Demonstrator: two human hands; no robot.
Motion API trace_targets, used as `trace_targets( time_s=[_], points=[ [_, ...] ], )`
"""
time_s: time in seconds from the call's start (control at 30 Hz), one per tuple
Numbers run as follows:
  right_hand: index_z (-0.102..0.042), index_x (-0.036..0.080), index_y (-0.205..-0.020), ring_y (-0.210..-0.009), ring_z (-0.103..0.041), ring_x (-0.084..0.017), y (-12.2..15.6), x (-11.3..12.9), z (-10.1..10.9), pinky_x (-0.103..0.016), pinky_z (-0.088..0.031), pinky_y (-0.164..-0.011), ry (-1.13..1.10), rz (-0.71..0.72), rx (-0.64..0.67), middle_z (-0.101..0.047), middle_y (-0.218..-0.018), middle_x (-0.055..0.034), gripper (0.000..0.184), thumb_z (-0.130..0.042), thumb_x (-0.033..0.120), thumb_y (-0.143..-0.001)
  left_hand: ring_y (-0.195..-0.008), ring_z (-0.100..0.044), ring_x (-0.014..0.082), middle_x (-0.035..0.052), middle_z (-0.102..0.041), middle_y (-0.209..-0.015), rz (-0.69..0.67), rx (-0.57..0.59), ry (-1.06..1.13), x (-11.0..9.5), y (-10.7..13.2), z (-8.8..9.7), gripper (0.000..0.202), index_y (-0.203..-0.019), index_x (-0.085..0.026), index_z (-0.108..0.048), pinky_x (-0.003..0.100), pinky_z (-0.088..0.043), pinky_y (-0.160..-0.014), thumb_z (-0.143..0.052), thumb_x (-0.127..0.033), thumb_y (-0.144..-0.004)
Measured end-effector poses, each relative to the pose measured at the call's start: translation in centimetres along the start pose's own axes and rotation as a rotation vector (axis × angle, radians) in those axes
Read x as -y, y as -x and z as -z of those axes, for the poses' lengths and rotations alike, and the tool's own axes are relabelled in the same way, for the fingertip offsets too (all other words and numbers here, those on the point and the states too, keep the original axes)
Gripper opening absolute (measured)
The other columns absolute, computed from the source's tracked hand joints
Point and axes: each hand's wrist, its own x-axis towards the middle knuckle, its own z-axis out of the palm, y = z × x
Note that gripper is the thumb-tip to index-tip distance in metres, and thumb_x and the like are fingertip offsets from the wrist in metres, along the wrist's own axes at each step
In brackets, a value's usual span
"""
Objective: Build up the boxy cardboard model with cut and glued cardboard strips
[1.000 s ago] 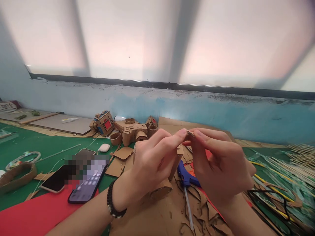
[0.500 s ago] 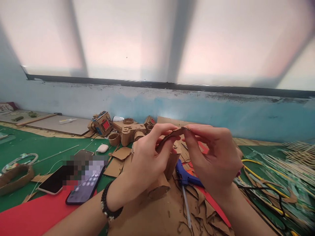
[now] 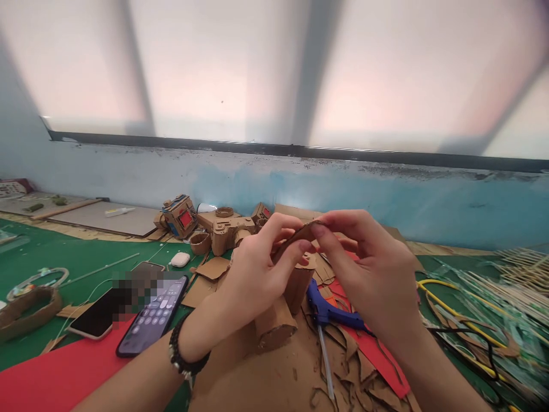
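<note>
Both my hands are raised over the table and pinch one thin curved strip of brown cardboard (image 3: pixel 298 234). My left hand (image 3: pixel 257 274) grips its left end between thumb and fingers; a black bead bracelet is on that wrist. My right hand (image 3: pixel 369 269) pinches the right end with thumb and forefinger. Below the hands stand cardboard tubes (image 3: pixel 274 326) on torn brown cardboard scraps (image 3: pixel 343 372). A blue glue gun (image 3: pixel 326 312) lies just under my right hand.
Two phones (image 3: pixel 150 320) lie on red paper (image 3: pixel 55 372) at the left. Cardboard camera models (image 3: pixel 227 226) stand near the blue wall. A cardboard ring (image 3: pixel 26 309) is at far left, yellow and black cables (image 3: pixel 463 326) and stick bundles (image 3: pixel 514 280) at right.
The strip has been drawn out from a small pinched piece into a longer curve. Both hands have shifted slightly left and lower.
</note>
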Motion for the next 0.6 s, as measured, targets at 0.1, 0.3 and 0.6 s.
trace_targets(
  time_s=[0.1, 0.3, 0.6],
  points=[
    [-0.075, 0.027, -0.095, -0.068, -0.078, -0.014, -0.4, 0.0, 0.4, -0.023, -0.067, -0.063, -0.001, -0.096, 0.123, -0.079, -0.085, 0.0033, 0.010, -0.074, 0.034, -0.102, -0.080, -0.082, 0.0149, -0.0009, -0.081, -0.102, 0.192, 0.074, 0.080, -0.5, -0.1, 0.4, 0.014, -0.109, -0.026, -0.060, 0.021, -0.059, -0.064, -0.066, -0.039, -0.110],
    [-0.071, 0.025, -0.094, -0.065, -0.072, -0.015, -1.1, 0.7, 2.3, -0.025, -0.057, -0.055, 0.068, -0.200, 0.120, -0.076, -0.087, -0.0006, 0.016, -0.073, 0.041, -0.098, -0.071, -0.077, 0.0140, 0.0012, -0.079, -0.110, 0.320, 0.204, -0.076, -2.5, -0.7, 3.1, 0.020, -0.112, -0.025, -0.069, 0.024, -0.061, -0.062, -0.079, -0.037, -0.100],
    [-0.064, 0.023, -0.081, -0.050, -0.057, -0.012, -0.3, 0.7, 3.1, -0.022, -0.049, -0.045, -0.286, -0.555, 0.214, -0.067, -0.061, 0.0034, 0.035, -0.088, 0.049, -0.083, -0.107, -0.084, 0.0364, 0.0206, -0.079, -0.130, 0.348, 0.088, 0.526, -3.4, -0.8, 8.0, 0.076, -0.134, -0.023, -0.071, 0.040, -0.072, -0.075, -0.068, -0.086, -0.092]
  ],
)
